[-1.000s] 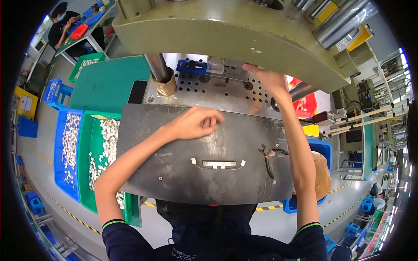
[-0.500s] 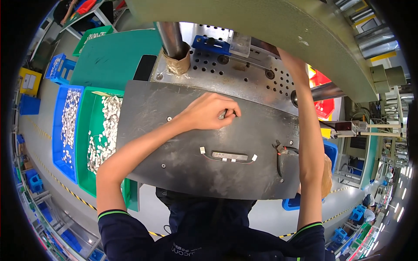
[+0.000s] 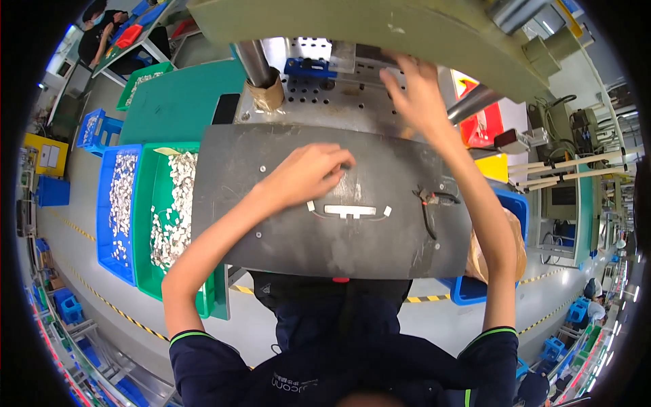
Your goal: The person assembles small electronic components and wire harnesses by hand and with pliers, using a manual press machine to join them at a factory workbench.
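Note:
My left hand (image 3: 308, 173) is just above the dark grey work plate (image 3: 230, 197), fingers curled in toward the thumb; whatever they hold is hidden. Close by on the plate lies a metal bar (image 3: 349, 210) with a thin cable beside it, a small white connector (image 3: 387, 211) at one end and another connector (image 3: 311, 205) at the other. Stretched forward over the perforated metal bed, my right hand (image 3: 417, 95) has its fingers apart, with nothing visible in it. Its fingertips are near the underside of the press beam (image 3: 380, 24). Cutting pliers (image 3: 430, 203) with dark handles rest on the plate's right side.
A green bin (image 3: 144, 224) and a blue bin (image 3: 115, 210) with small white parts stand at left. Steel press columns, including one column (image 3: 252, 64) wrapped in tape, rise behind the plate. A blue fixture (image 3: 308, 66) sits on the bed. Red bins (image 3: 483, 125) are at right.
My right hand has come into sight from behind the press beam, its fingers now spread. My left hand remains over the plate, slightly blurred. The whole view has shifted a little.

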Action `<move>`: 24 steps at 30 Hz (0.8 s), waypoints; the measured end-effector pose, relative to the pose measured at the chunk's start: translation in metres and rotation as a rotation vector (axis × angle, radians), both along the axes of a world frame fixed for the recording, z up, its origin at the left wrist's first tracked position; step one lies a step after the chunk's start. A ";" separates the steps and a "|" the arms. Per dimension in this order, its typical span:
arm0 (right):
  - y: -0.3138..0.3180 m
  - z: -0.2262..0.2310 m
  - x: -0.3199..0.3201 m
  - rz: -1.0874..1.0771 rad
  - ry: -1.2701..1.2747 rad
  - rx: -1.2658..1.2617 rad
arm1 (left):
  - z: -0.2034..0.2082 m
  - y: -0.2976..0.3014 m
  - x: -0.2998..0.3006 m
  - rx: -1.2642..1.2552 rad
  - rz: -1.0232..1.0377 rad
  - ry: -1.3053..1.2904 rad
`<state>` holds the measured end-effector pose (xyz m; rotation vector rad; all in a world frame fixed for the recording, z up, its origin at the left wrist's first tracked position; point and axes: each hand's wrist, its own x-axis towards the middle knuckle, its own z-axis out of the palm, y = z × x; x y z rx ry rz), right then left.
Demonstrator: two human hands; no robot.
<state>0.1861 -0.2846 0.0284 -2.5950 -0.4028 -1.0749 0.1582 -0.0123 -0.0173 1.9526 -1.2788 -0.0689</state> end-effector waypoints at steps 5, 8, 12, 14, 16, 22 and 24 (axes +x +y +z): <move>0.021 0.015 -0.218 0.739 1.276 0.486 | 0.054 0.075 -0.110 0.426 -0.271 0.726; -0.002 -0.027 -0.324 0.621 2.031 0.414 | 0.032 0.137 -0.153 0.756 -0.102 0.914; 0.000 -0.073 -0.394 -0.300 1.612 0.401 | -0.034 0.183 -0.192 0.729 0.402 0.652; 0.026 -0.083 -0.393 -0.225 1.118 0.662 | -0.037 0.175 -0.197 0.439 0.557 0.680; 0.032 -0.092 -0.396 -0.306 1.115 0.697 | -0.050 0.182 -0.202 0.411 0.549 0.659; 0.027 -0.116 -0.404 -0.447 1.073 0.756 | -0.063 0.187 -0.200 0.362 0.614 0.683; 0.030 -0.105 -0.398 -0.442 1.119 0.739 | -0.052 0.182 -0.201 0.401 0.638 0.685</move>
